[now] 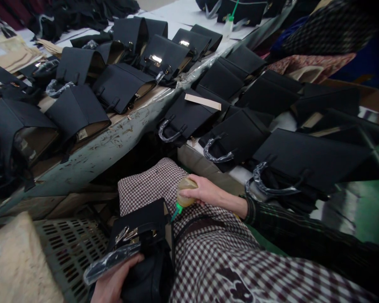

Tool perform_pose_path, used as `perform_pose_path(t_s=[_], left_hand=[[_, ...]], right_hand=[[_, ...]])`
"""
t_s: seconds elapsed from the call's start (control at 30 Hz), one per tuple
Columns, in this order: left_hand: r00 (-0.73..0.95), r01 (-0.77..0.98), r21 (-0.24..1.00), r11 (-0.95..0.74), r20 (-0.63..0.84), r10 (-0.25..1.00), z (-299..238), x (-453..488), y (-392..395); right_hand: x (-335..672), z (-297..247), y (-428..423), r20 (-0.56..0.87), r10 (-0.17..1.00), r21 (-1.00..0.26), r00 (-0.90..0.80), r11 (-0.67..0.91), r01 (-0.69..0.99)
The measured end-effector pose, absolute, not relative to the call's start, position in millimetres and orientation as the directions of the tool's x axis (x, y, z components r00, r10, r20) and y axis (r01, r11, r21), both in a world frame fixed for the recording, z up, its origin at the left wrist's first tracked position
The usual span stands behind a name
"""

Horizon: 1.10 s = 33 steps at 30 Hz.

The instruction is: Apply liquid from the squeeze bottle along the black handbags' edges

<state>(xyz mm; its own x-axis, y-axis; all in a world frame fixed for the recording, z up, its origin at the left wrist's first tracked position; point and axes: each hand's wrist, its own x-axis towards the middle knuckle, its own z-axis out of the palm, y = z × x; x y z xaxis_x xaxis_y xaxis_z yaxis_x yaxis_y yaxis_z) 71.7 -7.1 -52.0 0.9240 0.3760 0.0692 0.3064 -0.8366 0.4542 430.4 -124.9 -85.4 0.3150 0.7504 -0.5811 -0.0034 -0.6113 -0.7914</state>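
A black handbag (145, 248) with gold-coloured metal fittings and a plastic-wrapped handle (112, 261) rests on my lap, over a checked apron (208, 265). My left hand (115, 280) grips the bag near that handle; part of the hand is hidden behind the bag and cut off by the frame's bottom edge. In my right hand (200, 190) is a squeeze bottle (185, 191) of yellowish liquid, tipped downward. Its green nozzle points at the bag's right side edge. Whether the tip touches the edge I cannot tell.
Several black handbags (77, 107) stand on the worktable (120, 134) at left, and more bags (236, 130) lie at right. Another bottle with a green nozzle (228, 27) stands at the back. A plastic basket (71, 248) is beside my lap, near a tan block (17, 261).
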Motion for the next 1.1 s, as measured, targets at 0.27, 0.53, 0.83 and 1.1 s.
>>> perform_pose_path(t_s=[0.27, 0.53, 0.83, 1.1], left_hand=[[0.916, 0.327, 0.484, -0.811, 0.048, 0.398, -40, 80, -4], [0.910, 0.345, 0.538, -0.769, 0.010, 0.415, -40, 75, 3], [0.882, 0.379, 0.602, -0.703, -0.005, 0.471, -37, 77, -4], [0.920, 0.312, 0.577, -0.755, 0.015, 0.391, -40, 79, 7]], right_hand=[[425, -75, -137, -0.575, 0.800, -0.810, 0.169, -0.529, -0.254], [407, -36, -155, -0.549, 0.830, -0.784, 0.097, -0.472, -0.402], [412, -43, -160, -0.562, 0.802, -0.822, 0.203, -0.515, -0.242], [420, -63, -148, -0.505, 0.775, -0.839, 0.380, -0.544, -0.004]])
